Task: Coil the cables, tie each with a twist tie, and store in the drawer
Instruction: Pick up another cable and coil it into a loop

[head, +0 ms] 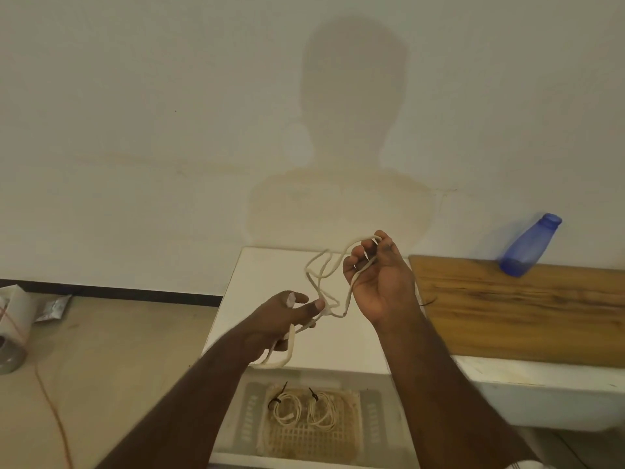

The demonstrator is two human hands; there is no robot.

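Open drawer (236, 418), nearest the viewer, holding two coils (304, 408) of pale cable, each bound with a dark tie, lying side by side on a woven mat (311, 438). Above it, the white worktop (270, 265). Left hand (287, 316) pinches one end of a loose cable (319, 275), loops hanging below the fingers. Right hand (375, 275), palm toward the viewer, grips the other end with curled fingers. Further right, a wooden board (524, 306) and a blue bottle (529, 245) against the wall.

Dim warm light from behind; person's shadow (341, 137) on wall (135, 130); soft focus.
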